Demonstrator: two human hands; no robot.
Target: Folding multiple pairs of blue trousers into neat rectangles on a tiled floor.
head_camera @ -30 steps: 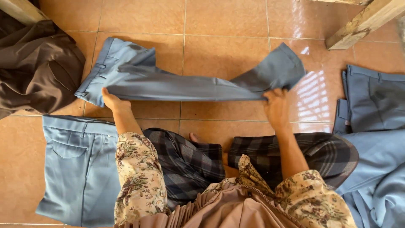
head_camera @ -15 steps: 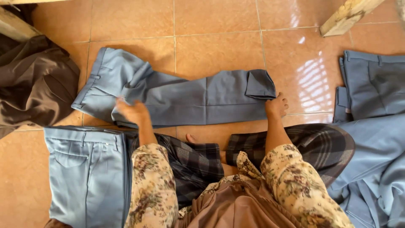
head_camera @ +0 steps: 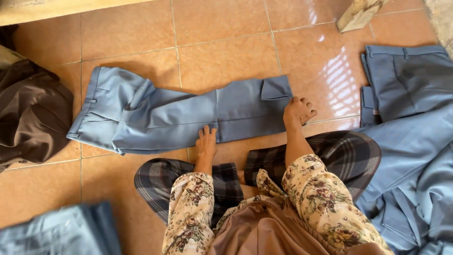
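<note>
Blue trousers (head_camera: 179, 115) — flat on tiled floor (head_camera: 222, 52).
Your left hand (head_camera: 206, 140) open, pressing leg; right hand (head_camera: 297, 112) loosely curled, at hem — grip unclear.

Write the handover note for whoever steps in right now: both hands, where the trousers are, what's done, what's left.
Left hand: flat, palm down on the near edge of the blue-grey cloth trousers.
Right hand: pressing the hem end, beside a small turned-back flap.
Trousers: lying sideways on the orange tiled floor, waistband to the left, legs laid one on the other.
Done: legs aligned and laid flat.
Left: probably folding them and adding them to the folded blue-grey pile at right.
</note>
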